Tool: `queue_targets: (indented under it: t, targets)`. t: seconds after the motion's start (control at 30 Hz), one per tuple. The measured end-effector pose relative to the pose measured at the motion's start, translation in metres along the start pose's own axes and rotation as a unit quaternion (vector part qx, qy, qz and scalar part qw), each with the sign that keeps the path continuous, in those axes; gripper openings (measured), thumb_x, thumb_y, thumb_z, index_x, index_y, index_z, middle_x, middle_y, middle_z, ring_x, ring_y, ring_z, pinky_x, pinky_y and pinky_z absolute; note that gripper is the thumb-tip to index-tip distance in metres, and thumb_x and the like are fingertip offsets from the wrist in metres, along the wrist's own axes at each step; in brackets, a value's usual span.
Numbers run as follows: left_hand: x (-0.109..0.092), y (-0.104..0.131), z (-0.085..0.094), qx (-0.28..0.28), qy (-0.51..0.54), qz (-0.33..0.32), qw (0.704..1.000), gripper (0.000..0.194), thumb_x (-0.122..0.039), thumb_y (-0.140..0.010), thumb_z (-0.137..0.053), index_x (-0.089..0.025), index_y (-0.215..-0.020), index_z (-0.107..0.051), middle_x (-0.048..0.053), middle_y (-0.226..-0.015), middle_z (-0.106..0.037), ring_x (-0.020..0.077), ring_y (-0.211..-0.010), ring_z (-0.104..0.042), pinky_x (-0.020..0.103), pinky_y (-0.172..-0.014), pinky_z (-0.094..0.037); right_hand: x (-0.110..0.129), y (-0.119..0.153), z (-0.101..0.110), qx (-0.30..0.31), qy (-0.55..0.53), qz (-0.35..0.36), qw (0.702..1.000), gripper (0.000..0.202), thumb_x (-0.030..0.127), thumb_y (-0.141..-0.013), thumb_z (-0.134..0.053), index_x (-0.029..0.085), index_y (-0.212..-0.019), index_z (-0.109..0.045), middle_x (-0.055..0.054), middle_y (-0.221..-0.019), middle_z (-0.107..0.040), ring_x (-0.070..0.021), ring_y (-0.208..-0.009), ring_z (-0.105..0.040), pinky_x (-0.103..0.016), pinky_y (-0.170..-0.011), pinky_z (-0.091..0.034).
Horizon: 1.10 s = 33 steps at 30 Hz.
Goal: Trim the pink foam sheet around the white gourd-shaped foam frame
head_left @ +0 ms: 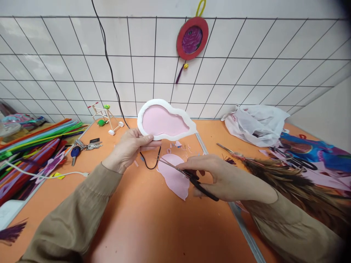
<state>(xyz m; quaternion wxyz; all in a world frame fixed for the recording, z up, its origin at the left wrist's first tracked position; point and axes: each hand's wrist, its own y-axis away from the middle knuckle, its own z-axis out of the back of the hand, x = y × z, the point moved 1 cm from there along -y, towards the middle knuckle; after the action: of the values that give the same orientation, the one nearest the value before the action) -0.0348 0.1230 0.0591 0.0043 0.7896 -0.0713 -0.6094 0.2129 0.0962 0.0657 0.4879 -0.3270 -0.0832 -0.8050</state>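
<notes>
A wavy white frame (188, 117) with a pink panel (163, 121) inside it is held up above the table, its lower left edge pinched in my left hand (134, 146). My right hand (216, 175) grips a pair of black-handled scissors (201, 188). The thin blades point left, over a pink cut-out piece (174, 179) that lies on the orange table. Small pink and white scraps (178, 144) are scattered just behind that piece.
Left: colourful pipe cleaners (41, 149), keys (93, 145), a white cable (55, 176) and a small stick model (105, 117). Right: a white plastic bag (256, 124) and brown feathery stems (287, 182). A round red ornament (182, 42) hangs on the tiled wall.
</notes>
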Motion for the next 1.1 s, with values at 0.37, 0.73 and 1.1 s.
queue_targets:
  t: [0.37,0.73,1.1]
  targets:
    - [0.001,0.001,-0.005,-0.021,-0.023,-0.052,0.998,0.033,-0.029,-0.055,-0.093,-0.011,-0.076,-0.074,0.012,-0.077,-0.08,0.0273,-0.077,-0.079,0.032,-0.075,-0.064,0.002,-0.006,-0.003,-0.012,-0.17,-0.09,0.981,0.018,0.026,-0.083,-0.059,0.018,-0.096,-0.069,-0.003,-0.074,-0.064,-0.0154,-0.067,-0.057,-0.029,-0.062,-0.049]
    - [-0.001,0.004,-0.006,-0.008,-0.056,-0.068,0.996,0.031,-0.031,-0.061,-0.09,-0.012,-0.079,-0.073,0.011,-0.077,-0.08,0.0294,-0.081,-0.079,0.043,-0.09,-0.062,0.0,-0.001,0.01,-0.175,-0.019,-0.076,0.981,0.037,0.022,-0.081,-0.064,0.02,-0.117,-0.073,-0.004,-0.081,-0.066,-0.0165,-0.07,-0.059,-0.03,-0.062,-0.051]
    - [-0.003,0.004,-0.007,-0.026,-0.077,-0.103,0.991,0.032,-0.03,-0.065,-0.088,-0.011,-0.086,-0.074,0.009,-0.079,-0.079,0.027,-0.081,-0.078,0.041,-0.089,-0.062,-0.01,0.012,0.018,-0.151,0.167,-0.051,0.973,0.039,0.019,-0.087,-0.057,0.022,-0.123,-0.073,-0.003,-0.073,-0.063,-0.0145,-0.062,-0.057,-0.025,-0.055,-0.043]
